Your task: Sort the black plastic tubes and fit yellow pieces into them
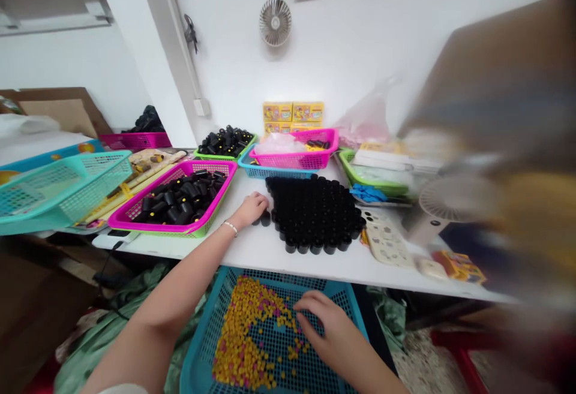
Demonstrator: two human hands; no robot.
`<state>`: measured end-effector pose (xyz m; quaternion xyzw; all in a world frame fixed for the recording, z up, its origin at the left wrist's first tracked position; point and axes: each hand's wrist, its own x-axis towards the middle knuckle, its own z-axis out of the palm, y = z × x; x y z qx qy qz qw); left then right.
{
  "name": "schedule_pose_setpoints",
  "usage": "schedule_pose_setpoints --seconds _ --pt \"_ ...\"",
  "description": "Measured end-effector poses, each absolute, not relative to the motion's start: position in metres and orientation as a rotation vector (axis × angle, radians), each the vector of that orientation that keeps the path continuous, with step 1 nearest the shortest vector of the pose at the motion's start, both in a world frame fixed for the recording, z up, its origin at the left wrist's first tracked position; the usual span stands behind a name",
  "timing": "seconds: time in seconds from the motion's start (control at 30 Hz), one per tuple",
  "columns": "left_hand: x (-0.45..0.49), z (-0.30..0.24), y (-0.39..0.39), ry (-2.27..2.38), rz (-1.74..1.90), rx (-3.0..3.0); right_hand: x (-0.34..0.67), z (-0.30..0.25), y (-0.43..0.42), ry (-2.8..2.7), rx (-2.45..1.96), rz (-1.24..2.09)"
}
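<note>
My left hand (251, 208) rests on the white table (252, 249), fingers curled around small black caps (264, 219) at the left edge of a packed cluster of black cylinders (315, 213). My right hand (324, 322) is lower, in a blue mesh basket (279, 334) on my lap, fingers bent over many small yellow and pink pieces (245, 334). What its fingertips pinch is hidden.
A pink basket of black cylinders (175, 199) sits left of my left hand, a turquoise basket (58, 187) further left. Behind stand a green basket (225, 142), a pink basket (297, 148), yellow boxes (292, 112). A small fan (443, 202) and a blurred large brown shape (504, 82) fill the right.
</note>
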<state>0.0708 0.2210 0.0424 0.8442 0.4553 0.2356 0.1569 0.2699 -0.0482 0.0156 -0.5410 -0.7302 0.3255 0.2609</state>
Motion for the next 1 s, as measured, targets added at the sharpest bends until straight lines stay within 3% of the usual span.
schedule_pose_setpoints --seconds 0.23,0.53,1.0 --pt "0.074 0.036 0.137 1.302 0.664 2.526 0.26 0.004 -0.05 -2.261 -1.514 0.997" --pt "0.099 0.038 0.107 1.454 0.775 2.46 0.235 -0.03 -0.046 -2.956 -1.538 0.72" --pt "0.102 0.059 0.099 1.45 0.688 2.592 0.241 -0.061 -0.038 -2.921 -1.449 0.747"
